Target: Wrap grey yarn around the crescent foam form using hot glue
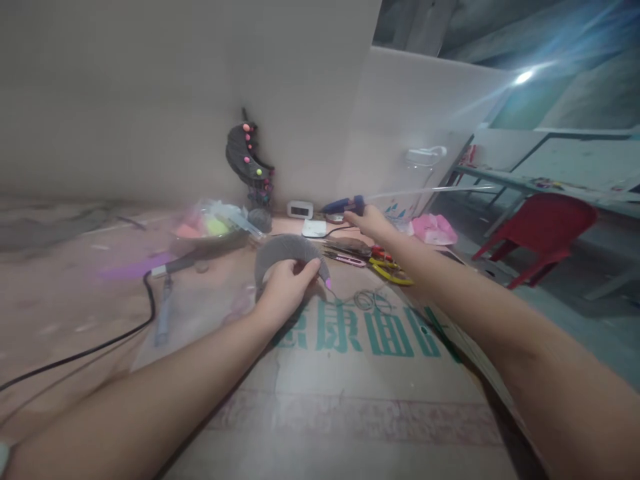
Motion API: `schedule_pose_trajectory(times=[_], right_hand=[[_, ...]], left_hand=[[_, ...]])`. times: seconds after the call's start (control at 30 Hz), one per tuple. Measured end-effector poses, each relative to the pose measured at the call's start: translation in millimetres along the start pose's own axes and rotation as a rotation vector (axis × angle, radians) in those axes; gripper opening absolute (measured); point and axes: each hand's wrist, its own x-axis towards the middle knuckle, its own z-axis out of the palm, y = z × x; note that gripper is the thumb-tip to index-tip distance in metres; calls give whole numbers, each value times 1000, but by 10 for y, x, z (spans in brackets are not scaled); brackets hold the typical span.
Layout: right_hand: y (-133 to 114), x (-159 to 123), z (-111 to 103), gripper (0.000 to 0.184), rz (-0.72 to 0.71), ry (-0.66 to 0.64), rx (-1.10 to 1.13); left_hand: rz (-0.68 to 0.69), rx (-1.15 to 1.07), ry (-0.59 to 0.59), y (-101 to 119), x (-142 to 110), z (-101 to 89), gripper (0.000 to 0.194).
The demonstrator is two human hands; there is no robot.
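Note:
My left hand is closed on a grey yarn-wrapped crescent, thumb and fingers pinching its curved body. A small purple piece sits at the crescent's right tip, where a thin grey strand trails off in loops over the printed sheet. Farther off and to the right, my right hand is wrapped round a dark blue glue gun. A long clear glue stick sticks out of its back end, and its nozzle faces left, apart from the crescent.
A finished grey crescent with coloured balls is against the wall. A bowl of bright pieces stands left of a grey yarn ball. Yellow-handled pliers lie right; a black cable crosses the left. A red chair stands beyond.

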Motion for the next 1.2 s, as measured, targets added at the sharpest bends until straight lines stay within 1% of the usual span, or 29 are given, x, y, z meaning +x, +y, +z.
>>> schedule_pose_trajectory(times=[0.13, 0.23, 0.33, 0.43, 0.5, 0.53, 0.57, 0.63, 0.67, 0.7, 0.73, 0.77, 0.8, 0.87, 0.97, 1.0, 1.1, 1.2], right_hand=[[101, 144, 291, 31, 13, -52, -55], [153, 196, 393, 30, 5, -91, -91], [197, 222, 368, 35, -13, -124, -133], [228, 147, 237, 49, -25, -166, -195], [224, -1, 114, 59, -43, -168, -233], [212, -108, 51, 60, -70, -159, -243], [190, -234, -8, 58, -105, -146, -247], [126, -529, -105, 45, -207, -136, -221], [87, -688, -136, 38, -321, -130, -164], [46, -848, -154, 34, -381, -152, -99], [6, -1003, -159, 31, -374, -174, -40], [-31, -1147, -150, 29, -361, -225, 2], [-64, -1275, -131, 27, -365, -288, 21], [-118, -1475, -69, 26, -442, -350, 29], [-177, -1636, 34, 15, -600, -323, 16], [-194, -1664, 60, 13, -631, -311, 13], [-233, -1708, 86, 19, -642, -320, 23], [-251, -1705, 37, 24, -616, -309, 71]], left_hand=[[5, 10, -6, -2, 0, -6, 48], [-1, 7, -13, -9, 6, -1, 48], [-9, -4, -8, -14, 11, 5, 48], [-31, -25, -11, -14, 16, 9, 47], [-37, -40, -10, -19, 19, 12, 47], [-33, -51, -7, -24, 22, 13, 47], [-26, -60, -5, -31, 24, 15, 47], [-3, -83, -12, -44, 25, 18, 47], [6, -96, -14, -47, 24, 19, 48], [11, -112, -17, -48, 22, 18, 48], [11, -129, -14, -47, 19, 17, 48], [8, -140, -6, -43, 15, 15, 47], [6, -144, 5, -39, 12, 13, 47], [11, -134, 26, -33, 9, 8, 46], [30, -108, 33, -31, 12, 5, 47], [34, -96, 30, -28, 13, 4, 48], [44, -8, 17, 7, 2, -3, 48], [54, 106, -4, 64, -23, -16, 47]])
